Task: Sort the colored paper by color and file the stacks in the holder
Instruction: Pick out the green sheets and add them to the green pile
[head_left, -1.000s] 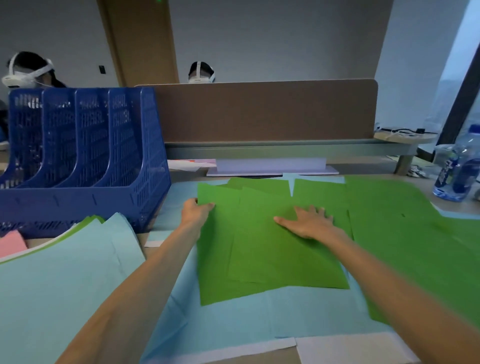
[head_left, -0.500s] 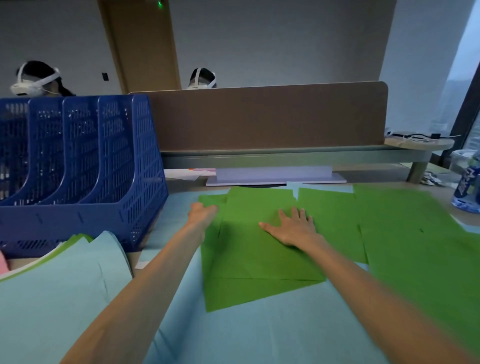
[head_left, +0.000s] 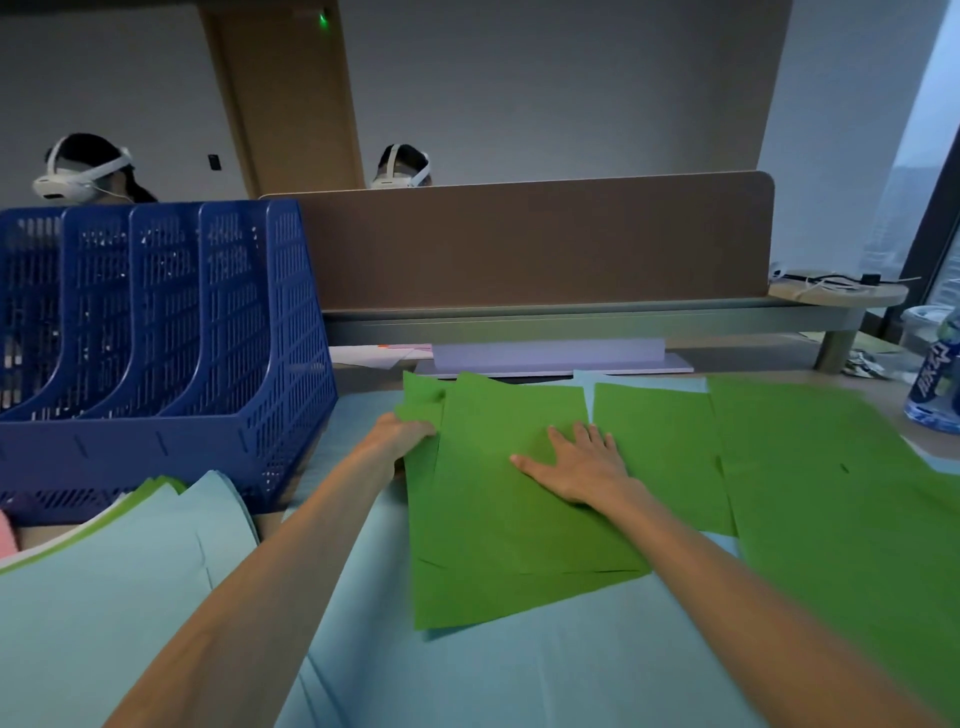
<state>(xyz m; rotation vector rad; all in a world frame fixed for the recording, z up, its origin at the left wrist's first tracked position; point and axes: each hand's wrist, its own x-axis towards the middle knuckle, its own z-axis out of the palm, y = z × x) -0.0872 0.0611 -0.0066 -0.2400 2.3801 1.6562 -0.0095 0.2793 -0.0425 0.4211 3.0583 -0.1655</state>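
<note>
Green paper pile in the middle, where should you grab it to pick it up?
Take the stack of green paper sheets by its left edge, coming from the left, where the left hand pinches it. It lies flat on light blue paper, so only an edge lets fingers slip under. The right hand pressing on top holds sheets together.

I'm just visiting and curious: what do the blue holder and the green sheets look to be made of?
The blue holder looks like rigid moulded plastic with a slight sheen: its walls are a regular grid of small slots. The green sheets look like thin matte paper: they lie flat, overlap with crisp straight edges, and show no shine.
</note>
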